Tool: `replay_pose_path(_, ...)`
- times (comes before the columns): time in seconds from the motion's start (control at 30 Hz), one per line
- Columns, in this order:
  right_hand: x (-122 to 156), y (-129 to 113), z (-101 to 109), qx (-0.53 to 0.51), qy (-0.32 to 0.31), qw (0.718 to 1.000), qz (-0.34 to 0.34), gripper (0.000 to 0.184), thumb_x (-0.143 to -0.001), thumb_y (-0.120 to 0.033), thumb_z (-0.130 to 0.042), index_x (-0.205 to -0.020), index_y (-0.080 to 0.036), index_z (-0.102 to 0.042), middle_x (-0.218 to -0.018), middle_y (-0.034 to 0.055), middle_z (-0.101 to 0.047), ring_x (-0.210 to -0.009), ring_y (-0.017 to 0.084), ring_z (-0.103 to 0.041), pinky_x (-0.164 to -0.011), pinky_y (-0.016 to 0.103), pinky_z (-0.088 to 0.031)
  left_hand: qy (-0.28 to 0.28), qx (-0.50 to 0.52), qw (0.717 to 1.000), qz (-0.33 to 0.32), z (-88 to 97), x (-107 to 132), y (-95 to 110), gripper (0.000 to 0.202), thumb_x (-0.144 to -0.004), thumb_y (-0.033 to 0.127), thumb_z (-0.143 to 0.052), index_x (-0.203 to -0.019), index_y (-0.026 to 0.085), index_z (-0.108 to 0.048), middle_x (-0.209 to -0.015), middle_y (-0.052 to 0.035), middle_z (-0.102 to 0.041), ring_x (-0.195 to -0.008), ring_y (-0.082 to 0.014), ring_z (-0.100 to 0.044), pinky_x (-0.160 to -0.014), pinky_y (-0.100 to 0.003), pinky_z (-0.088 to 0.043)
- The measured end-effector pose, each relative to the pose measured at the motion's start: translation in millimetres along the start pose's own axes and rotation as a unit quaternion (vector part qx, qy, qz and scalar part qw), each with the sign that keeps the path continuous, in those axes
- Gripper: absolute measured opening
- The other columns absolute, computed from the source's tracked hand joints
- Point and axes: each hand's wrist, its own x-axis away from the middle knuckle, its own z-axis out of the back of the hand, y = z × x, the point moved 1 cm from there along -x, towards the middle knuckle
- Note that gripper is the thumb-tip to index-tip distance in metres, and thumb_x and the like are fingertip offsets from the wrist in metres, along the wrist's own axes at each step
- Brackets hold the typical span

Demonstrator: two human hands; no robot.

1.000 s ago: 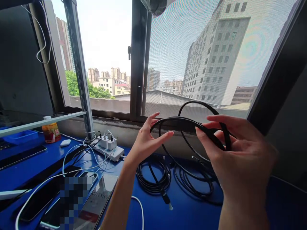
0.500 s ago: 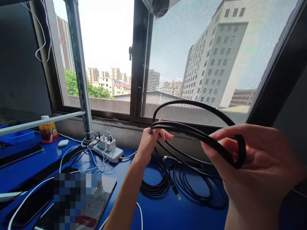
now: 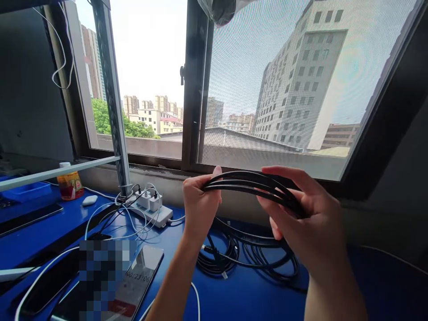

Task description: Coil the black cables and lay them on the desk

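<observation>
The blue surface [image 3: 254, 294] carried a heap of black cables [image 3: 257, 258]. At twelve o'clock from it was a looped black cable [image 3: 247, 183]. The left hand [image 3: 199, 207] gripped its nine o'clock end, the right hand [image 3: 310, 223] its three o'clock end. A white power strip [image 3: 150, 209] lay at nine o'clock of the left hand.

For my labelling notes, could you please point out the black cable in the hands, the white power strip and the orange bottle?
black cable [image 3: 264, 186]: head view, on the gathered strands.
white power strip [image 3: 161, 216]: head view, bare casing near its end.
orange bottle [image 3: 69, 185]: head view, its label.
</observation>
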Motion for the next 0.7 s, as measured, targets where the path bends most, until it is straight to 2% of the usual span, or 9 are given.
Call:
replay_pose_path(0.1,7,-10,-2,-0.04,-0.023,0.998,-0.037,0.039,-0.069,-0.046,-0.075,-0.101,-0.024,-0.068,-0.043,-0.0073,-0.039,-0.031,0.004,-0.027,-0.027,0.014,-0.018,-0.04,0.029,0.997,0.06,-4.1,2,-1,0.058,-0.08,0.045,-0.059,-0.032,0.021,-0.036,-0.031,0.006,-0.028,-0.029,-0.004,-0.021,-0.033,-0.024,-0.016)
replay_pose_path(0.23,10,-18,4,-0.066,-0.087,0.992,-0.056,0.044,-0.071,-0.048,-0.073,-0.108,-0.024,-0.069,-0.037,-0.0093,-0.028,-0.028,0.003,-0.017,-0.024,0.013,-0.012,-0.089,0.073,0.983,0.143,-4.8,1,-4,0.065,-0.076,0.057,-0.064,-0.032,0.022,-0.031,-0.03,0.0059,-0.025,-0.026,-0.0035,-0.021,-0.031,-0.024,-0.012)
replay_pose_path(0.3,10,-20,10,-0.067,-0.109,0.99,-0.067,0.048,-0.07,-0.05,-0.073,-0.111,-0.025,-0.068,-0.037,-0.0092,-0.026,-0.028,0.003,-0.017,-0.025,0.013,-0.012,-0.103,0.087,0.978,0.157,-4.6,1,-4,0.067,-0.071,0.062,-0.067,-0.033,0.021,-0.03,-0.03,0.0063,-0.023,-0.027,-0.0028,-0.02,-0.031,-0.023,-0.012)
replay_pose_path(0.37,11,-21,15,-0.06,-0.103,0.99,-0.078,0.05,-0.071,-0.051,-0.073,-0.114,-0.026,-0.067,-0.037,-0.0087,-0.027,-0.029,0.004,-0.019,-0.025,0.013,-0.012,-0.114,0.093,0.977,0.157,-5.5,2,-4,0.067,-0.069,0.064,-0.068,-0.034,0.021,-0.03,-0.03,0.0064,-0.023,-0.027,-0.0026,-0.02,-0.032,-0.023,-0.013)
replay_pose_path(0.5,12,-23,19,-0.059,-0.031,0.996,-0.061,0.048,-0.07,-0.053,-0.074,-0.109,-0.027,-0.068,-0.035,-0.0093,-0.026,-0.027,0.004,-0.02,-0.024,0.014,-0.013,-0.167,0.087,0.966,0.176,-13.2,6,-11,0.06,-0.073,0.06,-0.062,-0.035,0.022,-0.037,-0.03,0.0056,-0.029,-0.026,-0.0045,-0.026,-0.032,-0.022,-0.016)
replay_pose_path(0.63,16,-29,14,-0.055,0.09,0.994,-0.033,0.037,-0.07,-0.053,-0.075,-0.092,-0.024,-0.069,-0.035,-0.0086,-0.03,-0.025,0.005,-0.023,-0.024,0.016,-0.017,-0.244,0.048,0.938,0.241,-24.8,9,-26,0.052,-0.084,0.042,-0.048,-0.037,0.021,-0.047,-0.031,0.0021,-0.038,-0.033,-0.0111,-0.049,-0.038,-0.021,-0.034)
replay_pose_path(0.7,18,-34,11,-0.059,0.146,0.987,-0.036,0.034,-0.071,-0.051,-0.076,-0.085,-0.022,-0.066,-0.036,-0.0082,-0.033,-0.024,0.005,-0.025,-0.025,0.016,-0.018,-0.283,0.025,0.918,0.277,-30.1,12,-32,0.049,-0.085,0.035,-0.045,-0.04,0.019,-0.053,-0.034,0.0012,-0.043,-0.035,-0.0119,-0.053,-0.041,-0.021,-0.039)
